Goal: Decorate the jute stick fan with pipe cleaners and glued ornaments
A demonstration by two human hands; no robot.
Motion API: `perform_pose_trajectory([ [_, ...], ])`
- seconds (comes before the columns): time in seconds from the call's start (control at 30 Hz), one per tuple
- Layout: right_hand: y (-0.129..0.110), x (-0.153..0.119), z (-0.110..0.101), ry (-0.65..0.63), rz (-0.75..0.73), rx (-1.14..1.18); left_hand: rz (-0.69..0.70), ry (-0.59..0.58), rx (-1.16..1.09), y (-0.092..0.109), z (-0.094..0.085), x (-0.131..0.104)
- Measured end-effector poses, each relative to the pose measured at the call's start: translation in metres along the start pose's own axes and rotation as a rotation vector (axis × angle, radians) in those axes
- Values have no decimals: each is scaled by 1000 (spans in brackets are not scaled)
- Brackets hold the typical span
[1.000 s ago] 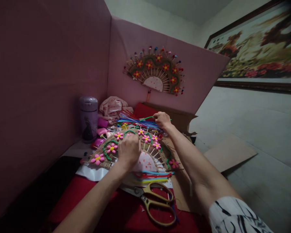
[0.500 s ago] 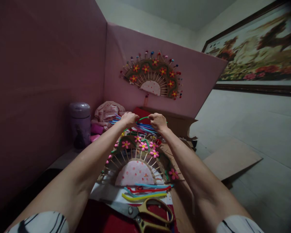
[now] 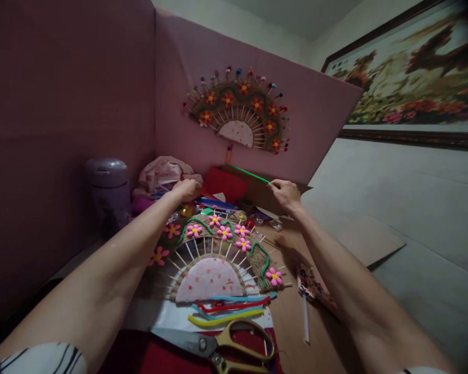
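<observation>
In my right hand (image 3: 286,195) is one end of a green pipe cleaner (image 3: 250,174), pinched between thumb and fingers; it sticks out to the left. My left hand (image 3: 187,190) is closed over the pile of blue and red pipe cleaners (image 3: 217,203); what its fingertips grip, if anything, is hidden. Below both hands lies a half-round fan (image 3: 209,280) of sticks and twine, with pink flowers and wavy green pipe cleaners on its band. In front of it are cut red, blue and yellow pipe cleaners (image 3: 230,316) and open-bladed scissors (image 3: 214,345).
A similar fan (image 3: 237,111) with orange flowers hangs on the pink board (image 3: 304,104). A purple cup (image 3: 108,189) and a bundled pink cloth (image 3: 167,174) stand at left. Cardboard (image 3: 296,322) bears a glue-smeared piece with a white stick (image 3: 306,317).
My hands have moved apart, left hand leftward and right hand rightward. The green pipe cleaner, earlier held between both, is now only in my right hand. The view has shifted slightly.
</observation>
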State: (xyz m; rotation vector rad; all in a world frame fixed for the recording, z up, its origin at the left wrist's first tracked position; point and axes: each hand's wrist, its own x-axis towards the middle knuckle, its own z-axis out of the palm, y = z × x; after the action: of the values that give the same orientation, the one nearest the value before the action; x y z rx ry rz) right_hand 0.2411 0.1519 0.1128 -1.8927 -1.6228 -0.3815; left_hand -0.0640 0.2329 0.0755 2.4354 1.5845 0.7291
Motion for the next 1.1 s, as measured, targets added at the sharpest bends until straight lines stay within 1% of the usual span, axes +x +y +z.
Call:
perform_pose_trajectory([
  [0.07, 0, -13, 0, -56, 26, 175, -1, 50, -108, 14, -3, -4],
  [0.13, -6, -31, 0, -117, 6, 344, 18, 80, -233, 37, -6, -12],
  [0.17, -11, -42, 0, -134, -17, 399, 33, 91, -299, 50, -7, -18],
  [0.2, -15, -54, -1, -147, -42, 429, 56, 107, -411, 63, -8, -26],
  [0.23, -19, -65, -3, -151, -63, 439, 85, 128, -739, 75, -9, -35],
  [0.27, -22, -77, -5, -151, -89, 438, 107, 146, -1016, 86, -10, -45],
  [0.3, -23, -88, -8, -157, -113, 429, 79, 196, -1214, 95, -11, -55],
  [0.33, -24, -99, -12, -164, -139, 416, 48, 244, -1343, 102, -12, -66],
  [0.4, -24, -118, -21, -185, -187, 373, 11, 293, -1487, 111, -15, -85],
  [0.43, -25, -127, -25, -191, -199, 339, 13, 305, -1507, 114, -16, -93],
  [0.47, -26, -134, -30, -189, -204, 304, 2, 354, -1516, 116, -16, -101],
  [0.53, -31, -147, -38, -152, -215, 272, 4, 401, -1523, 122, -13, -116],
  [0.57, -36, -152, -42, -119, -230, 292, 11, 383, -1531, 125, -11, -122],
  [0.67, -52, -167, -50, -20, -320, 435, 43, 250, -1542, 136, 0, -142],
  [0.7, -56, -171, -52, 1, -355, 447, 42, 213, -1537, 138, 4, -148],
  [0.73, -58, -175, -54, 22, -387, 421, 34, 187, -1535, 140, 7, -154],
  [0.8, -57, -181, -59, 65, -449, 291, 35, 212, -1501, 138, 12, -162],
  [0.87, -52, -185, -61, 115, -490, 128, 61, 198, -1420, 133, 14, -167],
  [0.93, -47, -186, -60, 155, -505, 5, 52, 168, -1335, 129, 15, -171],
  [1.0, -45, -185, -56, 160, -544, -49, 33, 150, -1274, 128, 17, -173],
  [1.1, -49, -181, -46, 125, -652, -43, 35, 158, -1232, 128, 24, -175],
])
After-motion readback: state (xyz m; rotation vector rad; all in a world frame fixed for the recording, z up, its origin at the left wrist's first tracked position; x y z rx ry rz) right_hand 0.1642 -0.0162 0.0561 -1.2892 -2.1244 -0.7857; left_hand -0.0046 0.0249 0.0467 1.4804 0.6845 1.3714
